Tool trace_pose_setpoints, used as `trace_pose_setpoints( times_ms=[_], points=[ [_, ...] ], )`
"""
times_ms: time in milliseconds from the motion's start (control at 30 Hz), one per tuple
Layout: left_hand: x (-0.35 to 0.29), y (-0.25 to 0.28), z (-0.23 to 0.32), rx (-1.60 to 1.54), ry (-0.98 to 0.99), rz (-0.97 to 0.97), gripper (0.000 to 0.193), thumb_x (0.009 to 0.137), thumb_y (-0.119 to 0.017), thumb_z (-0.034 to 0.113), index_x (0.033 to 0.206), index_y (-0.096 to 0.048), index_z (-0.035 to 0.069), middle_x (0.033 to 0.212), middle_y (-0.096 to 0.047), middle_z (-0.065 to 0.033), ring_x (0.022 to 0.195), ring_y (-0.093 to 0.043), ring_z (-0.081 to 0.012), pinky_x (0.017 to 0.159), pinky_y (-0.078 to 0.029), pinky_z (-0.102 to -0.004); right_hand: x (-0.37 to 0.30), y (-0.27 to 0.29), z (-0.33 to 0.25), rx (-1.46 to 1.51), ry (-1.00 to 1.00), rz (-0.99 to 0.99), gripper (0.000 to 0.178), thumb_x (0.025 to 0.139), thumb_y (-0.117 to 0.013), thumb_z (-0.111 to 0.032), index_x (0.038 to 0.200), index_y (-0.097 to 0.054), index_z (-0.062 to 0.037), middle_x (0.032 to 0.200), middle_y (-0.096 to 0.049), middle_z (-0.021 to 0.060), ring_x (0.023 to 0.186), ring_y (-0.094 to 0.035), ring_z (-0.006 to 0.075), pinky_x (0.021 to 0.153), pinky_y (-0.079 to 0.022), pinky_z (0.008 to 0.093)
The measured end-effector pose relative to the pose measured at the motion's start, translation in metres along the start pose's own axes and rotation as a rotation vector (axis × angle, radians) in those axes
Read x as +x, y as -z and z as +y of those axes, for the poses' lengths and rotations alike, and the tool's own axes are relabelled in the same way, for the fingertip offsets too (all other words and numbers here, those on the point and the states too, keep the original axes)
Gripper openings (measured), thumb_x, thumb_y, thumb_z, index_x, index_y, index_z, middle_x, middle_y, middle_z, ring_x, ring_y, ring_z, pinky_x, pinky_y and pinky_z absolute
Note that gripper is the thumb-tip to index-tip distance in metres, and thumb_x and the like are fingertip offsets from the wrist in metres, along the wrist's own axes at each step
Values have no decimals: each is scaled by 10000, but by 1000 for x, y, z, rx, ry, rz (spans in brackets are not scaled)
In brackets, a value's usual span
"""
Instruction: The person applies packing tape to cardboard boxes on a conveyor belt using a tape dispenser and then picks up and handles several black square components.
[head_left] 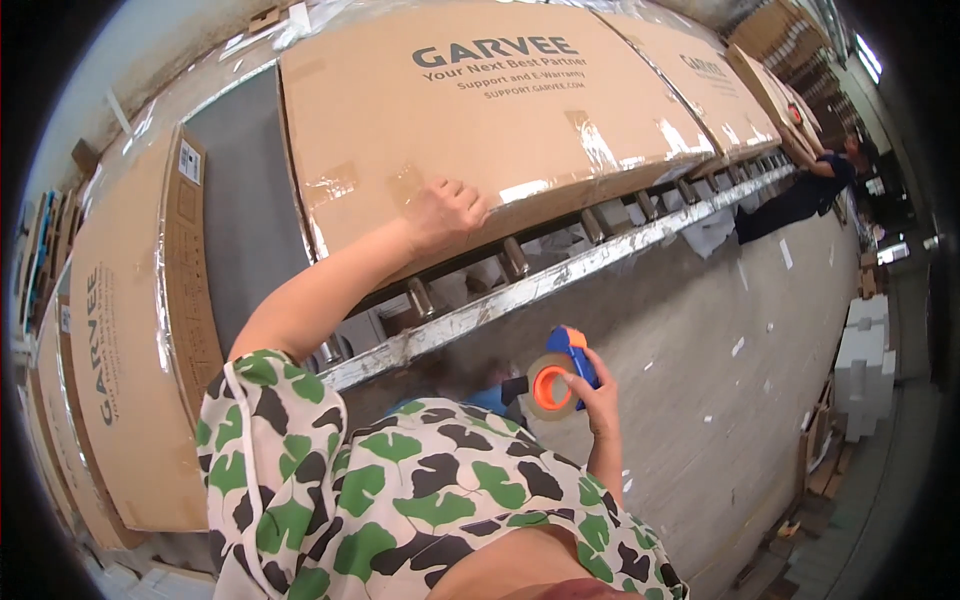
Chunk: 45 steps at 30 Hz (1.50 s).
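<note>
A large brown cardboard box (400, 120) lies on a roller conveyor, with strips of clear tape along its near edge. My left hand (447, 215) rests on the box's top near that edge. Its fingers are curled in, and nothing shows between them. Lower down, to the right of my body, my right hand (600, 396) is closed around the handle of a blue and orange tape gun (579, 362). A roll of tape sits on the gun's orange hub. The tape gun is held off the box, beyond the conveyor's metal side rail (480, 312).
Bare metal rollers (514, 257) show beside the box. A second box (700, 85) lies farther right on the line, where a co-worker (815, 188) in dark clothes reaches over a box. More boxes (130, 330) stand at left. Paper scraps lie on the floor (700, 370).
</note>
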<state>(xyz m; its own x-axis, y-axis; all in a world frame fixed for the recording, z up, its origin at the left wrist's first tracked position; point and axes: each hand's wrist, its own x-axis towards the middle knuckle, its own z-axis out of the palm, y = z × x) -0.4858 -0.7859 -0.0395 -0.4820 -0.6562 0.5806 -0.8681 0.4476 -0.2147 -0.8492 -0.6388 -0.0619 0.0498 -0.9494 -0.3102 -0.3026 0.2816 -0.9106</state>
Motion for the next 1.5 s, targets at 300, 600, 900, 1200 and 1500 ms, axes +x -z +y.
trace_pose_setpoints(
  times_ms=[300,600,900,1200,1500],
  points=[
    [-9,77,83,-1027,958,-134,322,924,-539,307,864,-677,23,903,-653,-61,811,-574,-187,716,-452,-343,127,14,-102,480,207,-568,837,610,-743,-232,1315,-426,91,1237,-545,179,1111,-565,249,976,-426,353],
    [17,111,138,-1692,1706,285,423,896,-584,429,886,-717,28,795,-668,-28,718,-536,-67,653,-369,-222,149,-10,-185,-499,1231,-927,684,490,-740,-117,1164,-626,-148,957,-568,174,792,-594,322,667,-496,366],
    [-20,103,156,-780,1633,639,179,851,-668,160,786,-689,-5,728,-640,-48,717,-572,-85,659,-446,-247,144,-36,-210,-862,1582,-1018,841,515,-770,-143,1306,-505,-251,1093,-487,166,845,-551,317,689,-497,410],
    [-151,75,61,335,1474,925,124,833,-684,142,854,-684,20,858,-638,-82,786,-601,-239,694,-471,-327,123,-108,-231,-1032,1820,-842,552,654,-659,-131,1198,-572,-96,900,-494,156,856,-538,307,655,-476,382],
    [-175,39,34,-783,2123,729,525,886,-562,277,1349,-387,99,1201,-511,-63,984,-527,-205,790,-439,-372,103,-155,-245,-1515,1536,-836,202,704,-645,-174,855,-686,-46,896,-597,144,880,-565,255,644,-456,363]
  ],
)
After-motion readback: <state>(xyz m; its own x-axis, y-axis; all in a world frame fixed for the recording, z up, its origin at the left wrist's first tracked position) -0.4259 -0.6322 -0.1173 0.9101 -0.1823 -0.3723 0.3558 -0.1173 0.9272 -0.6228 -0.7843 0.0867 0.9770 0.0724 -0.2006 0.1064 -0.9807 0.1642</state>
